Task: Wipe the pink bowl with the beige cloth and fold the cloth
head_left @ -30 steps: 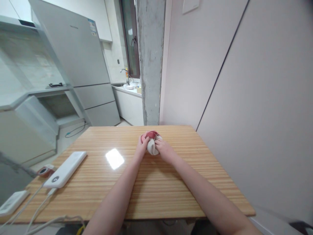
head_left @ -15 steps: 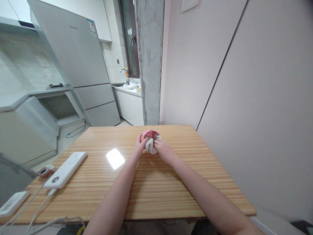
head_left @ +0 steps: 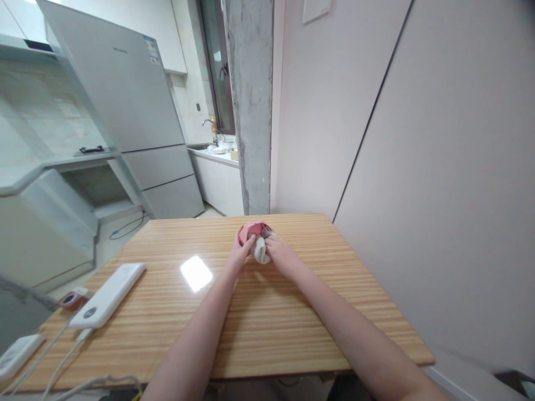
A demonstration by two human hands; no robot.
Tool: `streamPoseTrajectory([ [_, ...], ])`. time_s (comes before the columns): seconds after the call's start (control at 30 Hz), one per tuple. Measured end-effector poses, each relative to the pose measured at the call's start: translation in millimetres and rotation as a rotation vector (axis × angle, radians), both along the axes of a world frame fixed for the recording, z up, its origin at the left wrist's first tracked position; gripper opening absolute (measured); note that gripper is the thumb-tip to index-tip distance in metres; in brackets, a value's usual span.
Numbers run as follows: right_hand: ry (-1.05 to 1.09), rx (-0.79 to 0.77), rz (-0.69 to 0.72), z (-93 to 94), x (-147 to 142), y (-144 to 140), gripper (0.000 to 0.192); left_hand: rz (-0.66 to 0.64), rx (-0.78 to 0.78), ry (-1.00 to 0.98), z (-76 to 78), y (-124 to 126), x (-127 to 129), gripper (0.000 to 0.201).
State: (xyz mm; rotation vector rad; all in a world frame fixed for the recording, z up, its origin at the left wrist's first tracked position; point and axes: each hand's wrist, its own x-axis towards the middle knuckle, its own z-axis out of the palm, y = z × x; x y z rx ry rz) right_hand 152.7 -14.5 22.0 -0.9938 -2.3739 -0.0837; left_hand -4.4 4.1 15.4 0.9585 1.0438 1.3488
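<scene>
Above the far middle of the wooden table, my two hands are together around a rounded pink object [head_left: 251,228], which looks like a small bowl tipped toward me; its exact kind is hard to make out. My left hand [head_left: 240,248] grips its left side, thumb laid over the near edge. A bunched greyish-white cloth [head_left: 261,250] sticks out from the pink object's opening on the near side. My right hand [head_left: 279,253] has its fingers closed on the cloth at the right side, and its fingertips are partly hidden by the folds.
On the table's left lie a white power bank [head_left: 109,295] with a cable plugged in, a reddish roll [head_left: 72,299] and a white power strip [head_left: 19,353]. Beyond the table [head_left: 167,328] stand a concrete pillar [head_left: 252,111] and a fridge [head_left: 121,89]. A pale wall [head_left: 438,195] borders the right.
The cloth has shifted slightly to the right and its folds have changed shape. My hands stay around the pink object. The whole view has turned a little.
</scene>
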Motion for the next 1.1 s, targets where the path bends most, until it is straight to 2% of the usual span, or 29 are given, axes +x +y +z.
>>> streamPoseTrajectory([
  [0.2,0.032,0.043,-0.074,2.0,-10,-6,0.022,-0.005,0.098,-0.164,9.3,-10,14,0.065],
  [0.3,0.094,0.025,-0.038,0.1,-8,-7,0.023,-0.033,0.095,-0.234,8.9,-13,20,0.059],
  [0.43,0.073,-0.006,0.081,6.8,0,-6,0.033,0.014,0.02,-0.085,12.6,-10,8,0.052],
  [0.57,-0.016,-0.01,0.034,13.7,3,-7,0.019,-0.08,-0.007,0.045,15.9,-8,-2,0.055],
  [0.63,-0.031,0.004,-0.001,12.1,1,-8,0.016,-0.075,0.002,-0.033,14.0,-9,3,0.06],
  [0.77,0.016,0.029,-0.046,3.3,-5,-7,0.018,0.051,0.028,-0.214,8.3,-7,16,0.054],
  [0.87,0.022,-0.01,0.027,1.8,-5,-7,0.025,0.101,0.017,-0.13,8.9,-4,12,0.049],
  [0.93,0.004,-0.031,0.066,4.5,-3,-8,0.027,0.082,0.0,-0.013,11.7,-3,5,0.046],
  [1.03,0.0,-0.038,0.011,9.9,-2,-11,0.023,0.025,-0.024,0.115,16.1,-7,0,0.048],
  [1.1,-0.008,-0.053,-0.012,12.6,-2,-13,0.021,0.017,-0.025,0.119,17.9,-10,2,0.049],
])
